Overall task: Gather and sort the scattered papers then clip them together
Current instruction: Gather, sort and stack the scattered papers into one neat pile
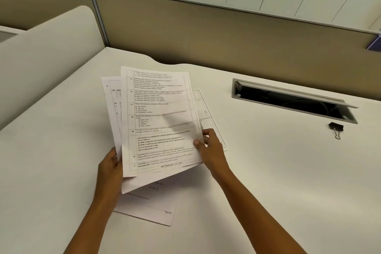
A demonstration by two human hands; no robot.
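Observation:
I hold a loose, fanned bundle of printed sheets (158, 121) above the white desk (268, 171). My left hand (110, 169) grips the bundle's lower left edge. My right hand (208, 147) pinches the right edge of the top sheet, thumb on top. One more printed sheet (150, 210) lies flat on the desk under the bundle, near my left forearm. Another sheet (208, 117) lies on the desk behind the bundle, partly hidden by it and by my right hand. A black binder clip (336, 129) sits on the desk to the right, apart from both hands.
An open cable slot (292, 101) with a raised metal flap is cut into the desk at the right, just behind the clip. A beige partition (226, 33) runs along the back, with white cabinets beyond. A curved divider (47, 55) rises at the left.

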